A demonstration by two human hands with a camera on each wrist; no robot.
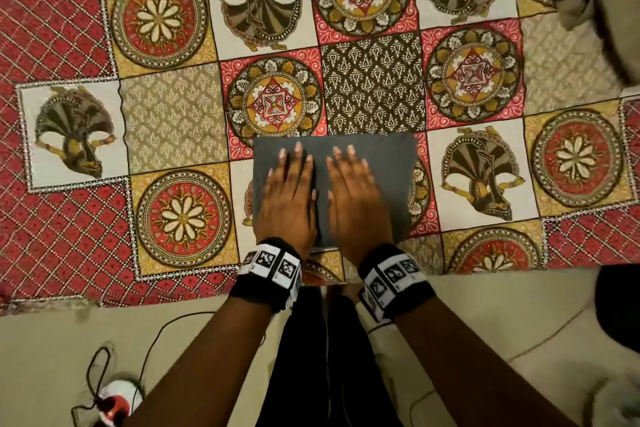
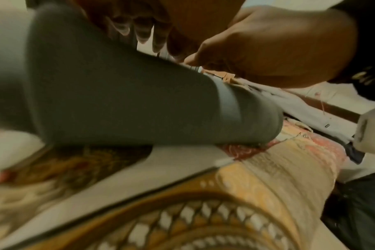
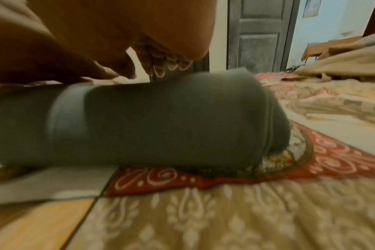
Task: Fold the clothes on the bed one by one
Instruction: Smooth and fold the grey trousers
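Patterned bedspread [image 1: 166, 114] | folded grey garment [image 1: 381, 163] under both flat hands: left hand [image 1: 289, 198], right hand [image 1: 356, 201]

plain grey garment [image 1: 377, 163], red-gold patchwork bedspread [image 1: 180, 21]

black wristbands [image 1: 268, 274] with white marker tags

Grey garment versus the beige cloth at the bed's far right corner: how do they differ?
The grey garment is folded into a flat rectangle; the beige cloth lies in a loose, rumpled heap. The grey garment sits near the bed's front edge under both flat hands, left hand and right hand; the beige cloth is untouched. Both rest on the patterned bedsheet.
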